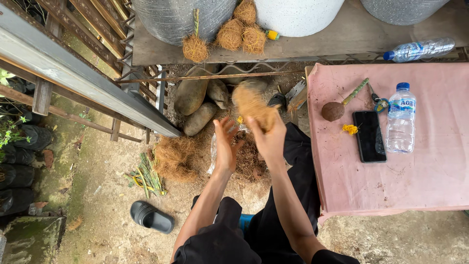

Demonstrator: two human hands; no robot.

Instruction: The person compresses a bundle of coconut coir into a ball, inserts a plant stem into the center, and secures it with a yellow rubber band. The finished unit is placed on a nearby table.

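My right hand (268, 138) grips a clump of tan coconut fibre (251, 104), held up and blurred with motion. My left hand (225, 142) is just left of it with the fingers spread and the palm turned toward the clump, holding nothing. Below both hands lies a loose heap of brown fibre (177, 157) on the ground. I sit with black trousers (273, 215) visible at the bottom.
A pink-covered table (415, 181) on the right holds a black phone (369, 136), a water bottle (401, 119), a brown ball on a green stem (333, 111) and a yellow scrap. Several fibre balls (231, 34) sit on the far ledge. Stones (190, 93), a dark sandal (152, 217), a railing at left.
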